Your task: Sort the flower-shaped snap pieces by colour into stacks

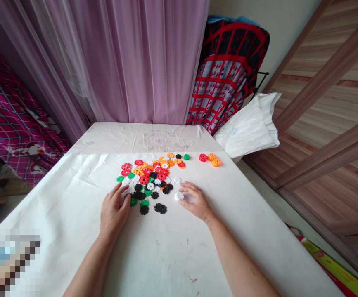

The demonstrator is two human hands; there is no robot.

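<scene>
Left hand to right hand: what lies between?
Head view: mostly black, green and white discs between the left hand and the right hand, with a white piece right by the latter.

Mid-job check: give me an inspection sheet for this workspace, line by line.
Surface: white-covered table with reddish marks near the front.
Job's things: pile of coloured discs; red discs and orange discs apart at right.
Clutter: pixelated patch lower left, unreadable.
Hands: left hand at the pile's left edge; right hand at white discs; both grips unclear.
Cables: nothing seen.
Surroundings: purple curtain behind; white bag and wooden doors right.
</scene>
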